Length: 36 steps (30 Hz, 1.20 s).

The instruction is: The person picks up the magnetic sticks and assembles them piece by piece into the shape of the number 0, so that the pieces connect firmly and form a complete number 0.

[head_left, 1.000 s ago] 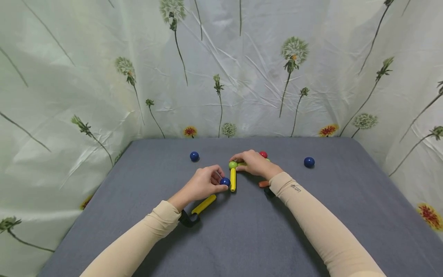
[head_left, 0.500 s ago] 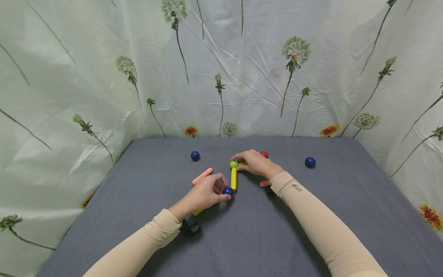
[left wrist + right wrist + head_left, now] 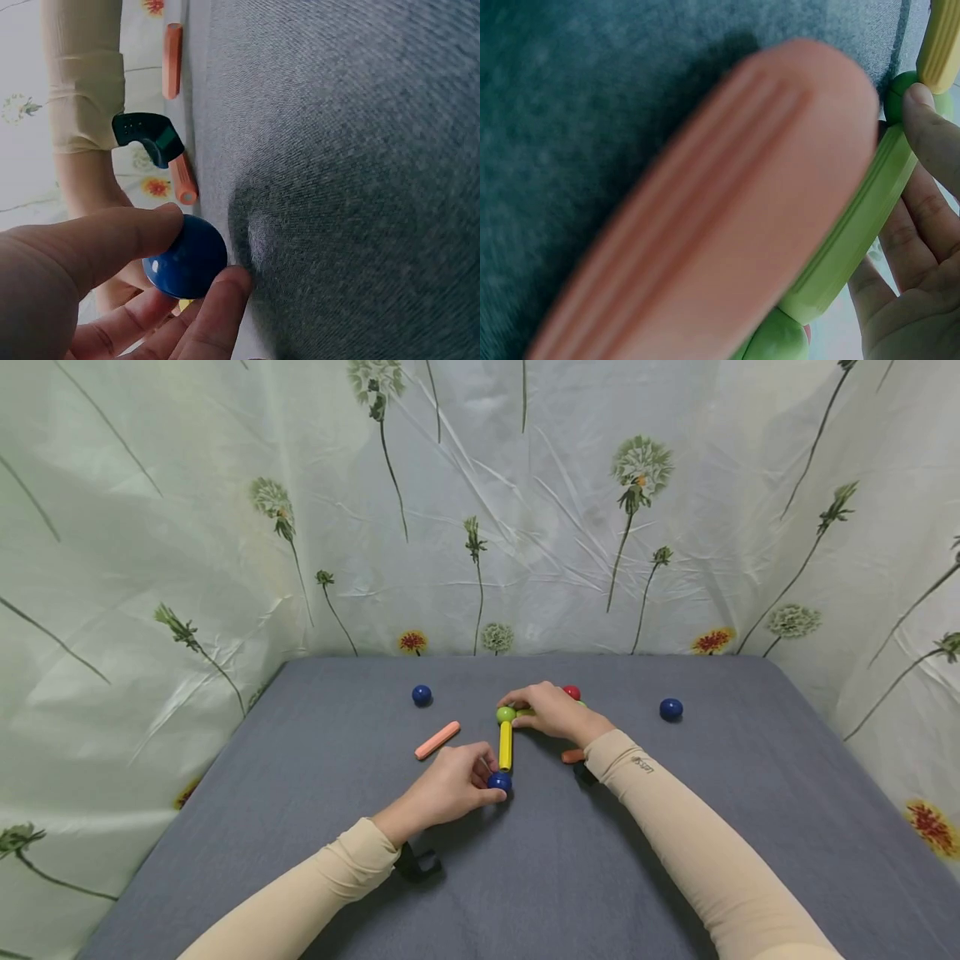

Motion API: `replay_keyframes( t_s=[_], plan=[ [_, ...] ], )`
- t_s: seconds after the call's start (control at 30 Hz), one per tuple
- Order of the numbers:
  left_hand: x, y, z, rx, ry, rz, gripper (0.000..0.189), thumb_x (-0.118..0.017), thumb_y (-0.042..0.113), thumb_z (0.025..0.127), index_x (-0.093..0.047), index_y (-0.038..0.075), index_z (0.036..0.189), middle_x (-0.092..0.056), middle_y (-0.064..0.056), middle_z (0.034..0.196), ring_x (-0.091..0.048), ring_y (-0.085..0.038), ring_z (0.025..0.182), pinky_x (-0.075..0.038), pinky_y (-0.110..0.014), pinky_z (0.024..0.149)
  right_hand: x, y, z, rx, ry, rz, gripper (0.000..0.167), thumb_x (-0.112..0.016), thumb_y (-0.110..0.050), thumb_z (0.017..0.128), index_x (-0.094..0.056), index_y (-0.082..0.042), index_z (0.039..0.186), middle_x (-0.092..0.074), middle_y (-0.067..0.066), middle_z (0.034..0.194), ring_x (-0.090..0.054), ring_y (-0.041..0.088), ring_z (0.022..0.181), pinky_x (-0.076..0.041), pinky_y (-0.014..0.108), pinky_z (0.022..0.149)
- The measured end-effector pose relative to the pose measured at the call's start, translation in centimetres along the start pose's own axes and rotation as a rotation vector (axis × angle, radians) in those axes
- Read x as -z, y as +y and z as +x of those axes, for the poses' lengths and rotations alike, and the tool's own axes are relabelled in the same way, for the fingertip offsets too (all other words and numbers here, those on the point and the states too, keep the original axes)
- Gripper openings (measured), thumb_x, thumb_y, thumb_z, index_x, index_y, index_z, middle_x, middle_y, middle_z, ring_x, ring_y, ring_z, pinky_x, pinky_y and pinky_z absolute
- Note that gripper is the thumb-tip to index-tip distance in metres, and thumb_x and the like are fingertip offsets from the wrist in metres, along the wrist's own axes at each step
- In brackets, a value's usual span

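My left hand (image 3: 453, 785) pinches a blue ball (image 3: 499, 782) between thumb and fingers; the left wrist view shows the same blue ball (image 3: 187, 259) close up. The ball is at the near end of a yellow stick (image 3: 506, 746); whether they are joined, I cannot tell. At the stick's far end is a green ball (image 3: 506, 715), held by my right hand (image 3: 555, 713). In the right wrist view, the thumb presses on this green ball (image 3: 904, 97), and a green stick (image 3: 855, 225) runs from it to another green ball (image 3: 780, 334).
A salmon stick (image 3: 437, 740) lies left of the left hand. Loose blue balls rest at the back left (image 3: 422, 695) and right (image 3: 671, 709). A red ball (image 3: 572, 692) shows behind the right hand, and an orange stick (image 3: 572, 756) lies under the right wrist.
My left hand has moved the blue ball toward me and slightly right, to the yellow stick's near end. The salmon stick came into view; another yellow stick is now hidden. The right hand stays put.
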State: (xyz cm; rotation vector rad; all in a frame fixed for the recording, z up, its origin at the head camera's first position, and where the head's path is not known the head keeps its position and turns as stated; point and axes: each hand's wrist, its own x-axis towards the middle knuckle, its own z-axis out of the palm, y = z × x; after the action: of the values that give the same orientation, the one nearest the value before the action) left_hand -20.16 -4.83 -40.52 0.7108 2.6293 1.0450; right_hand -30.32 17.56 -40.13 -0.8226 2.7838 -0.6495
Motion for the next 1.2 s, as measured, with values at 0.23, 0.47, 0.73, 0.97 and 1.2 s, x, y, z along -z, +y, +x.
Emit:
replay_keyframes(
  t_s=[0.23, 0.47, 0.73, 0.97, 1.2],
  plan=[
    [-0.5, -0.1, 0.3, -0.032, 0.016, 0.049, 0.029, -0.090, 0.017, 0.089, -0.065, 0.010, 0.100, -0.077, -0.003, 0.091, -0.069, -0.006, 0.075, -0.058, -0.022, 0.066, -0.1, -0.1, 0.0, -0.001, 0.006, -0.002, 0.038, -0.074, -0.018, 0.103, -0.071, -0.014, 0.141, -0.077, 0.013, 0.129, -0.073, 0.029, 0.120, -0.059, 0.044, 0.102],
    [-0.8, 0.0, 0.4, -0.058, 0.036, 0.076, 0.028, -0.091, 0.016, 0.088, -0.065, 0.010, 0.099, -0.077, -0.002, 0.089, -0.068, -0.005, 0.073, -0.056, -0.022, 0.063, -0.2, -0.2, 0.0, 0.008, 0.005, -0.008, 0.039, -0.073, -0.020, 0.104, -0.070, -0.013, 0.142, -0.077, 0.014, 0.129, -0.074, 0.029, 0.119, -0.060, 0.043, 0.102],
    [-0.7, 0.0, 0.5, -0.070, 0.045, 0.094, 0.028, -0.091, 0.015, 0.088, -0.065, 0.009, 0.099, -0.075, -0.001, 0.087, -0.065, -0.005, 0.071, -0.055, -0.022, 0.063, -0.2, -0.3, 0.0, 0.012, 0.015, -0.010, 0.039, -0.073, -0.018, 0.103, -0.070, -0.013, 0.141, -0.076, 0.013, 0.131, -0.073, 0.029, 0.121, -0.059, 0.044, 0.103],
    [-0.7, -0.1, 0.8, -0.069, 0.037, 0.098, 0.029, -0.091, 0.016, 0.088, -0.065, 0.010, 0.098, -0.074, 0.000, 0.087, -0.065, -0.004, 0.071, -0.054, -0.021, 0.062, -0.3, -0.3, 0.0, 0.016, 0.013, -0.008, 0.038, -0.073, -0.019, 0.103, -0.070, -0.013, 0.141, -0.077, 0.014, 0.130, -0.073, 0.029, 0.120, -0.059, 0.044, 0.103],
    [-0.9, 0.0, 1.0, -0.074, 0.037, 0.109, 0.030, -0.092, 0.019, 0.087, -0.065, 0.012, 0.099, -0.074, 0.000, 0.088, -0.064, -0.004, 0.071, -0.054, -0.021, 0.062, -0.2, -0.1, 0.1, -0.005, 0.002, 0.002, 0.039, -0.074, -0.019, 0.103, -0.070, -0.014, 0.142, -0.077, 0.014, 0.130, -0.073, 0.030, 0.120, -0.059, 0.045, 0.103]
  ],
)
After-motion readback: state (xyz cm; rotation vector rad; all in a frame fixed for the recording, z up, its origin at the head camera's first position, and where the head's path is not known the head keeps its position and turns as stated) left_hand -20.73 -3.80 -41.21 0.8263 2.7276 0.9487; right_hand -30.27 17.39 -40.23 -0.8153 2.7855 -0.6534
